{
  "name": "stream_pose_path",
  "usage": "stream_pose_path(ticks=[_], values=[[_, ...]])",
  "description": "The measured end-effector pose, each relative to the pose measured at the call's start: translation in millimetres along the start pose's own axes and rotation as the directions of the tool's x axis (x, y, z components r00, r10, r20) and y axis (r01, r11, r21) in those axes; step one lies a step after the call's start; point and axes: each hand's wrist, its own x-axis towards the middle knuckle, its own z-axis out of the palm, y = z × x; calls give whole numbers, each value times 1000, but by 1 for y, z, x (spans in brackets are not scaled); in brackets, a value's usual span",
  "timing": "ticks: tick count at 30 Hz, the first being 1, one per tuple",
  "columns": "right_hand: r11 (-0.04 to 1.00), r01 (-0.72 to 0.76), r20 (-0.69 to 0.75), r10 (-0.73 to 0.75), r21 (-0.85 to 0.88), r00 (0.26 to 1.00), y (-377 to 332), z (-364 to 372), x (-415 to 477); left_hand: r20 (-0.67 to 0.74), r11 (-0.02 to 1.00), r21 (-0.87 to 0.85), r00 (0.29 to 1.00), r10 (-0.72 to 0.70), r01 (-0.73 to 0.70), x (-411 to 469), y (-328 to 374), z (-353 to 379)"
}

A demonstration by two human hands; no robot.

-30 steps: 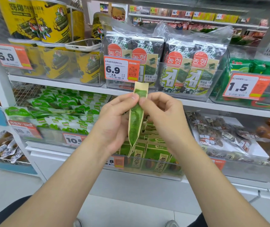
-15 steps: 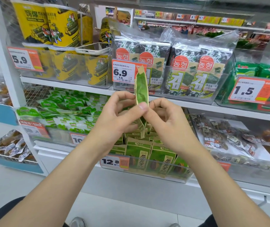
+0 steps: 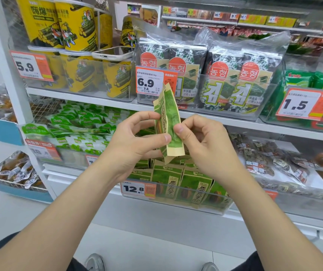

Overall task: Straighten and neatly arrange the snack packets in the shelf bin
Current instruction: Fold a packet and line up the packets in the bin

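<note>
Progress looks partial, judging by how things lie. One green-and-tan snack packet (image 3: 169, 118) is out of the bin and held upright in the air, nearly edge-on and a little twisted, just above the clear shelf bin (image 3: 205, 210) that carries the 12.8 price tag (image 3: 138, 189). The left hand (image 3: 135, 145) pinches the packet's left side between thumb and curled fingers. The right hand (image 3: 203, 147) pinches its right edge between thumb and forefinger, with the other fingers curled loosely behind. Both hands are taken up with this one packet and hold nothing else. It seems the person is smoothing it flat before placing it in the bin. Below, the other packets (image 3: 186, 182) of the same kind stand in the bin. The front row faces out and reads fairly upright, though those towards the right end lean sideways. The rows behind are largely hidden by the hands, so I cannot tell how tidy they are. What is left, as I judge it, is to set the held packet into a row face forward, right the leaning ones and check the back rows. The seaweed multipacks (image 3: 235, 79) on the shelf above and the green sachets (image 3: 82, 122) in the neighbouring bin to the left play no part in this job.
</note>
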Motion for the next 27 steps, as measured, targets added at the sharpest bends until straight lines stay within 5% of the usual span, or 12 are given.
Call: stream_pose_path(ticks=[8, 17, 23, 27], values=[[919, -203, 113, 175, 337, 978, -9, -6, -1, -27, 1000, -7, 999, -20, 20, -2, 3, 1], [892, -394, 324, 313, 222, 893, -21, -3, -9, -73, 976, -208, 994, -82, 66, 3, 0, 3], [885, -464, 308, 433, 32, 847, -16, 2, -6, -105, 996, -33, 992, 76, -80, 7, -6, 2], [887, -462, 389, 424, 4, 818, -12, 0, -7, -166, 998, -49, 986, 29, -38, 7, -6, -1]])
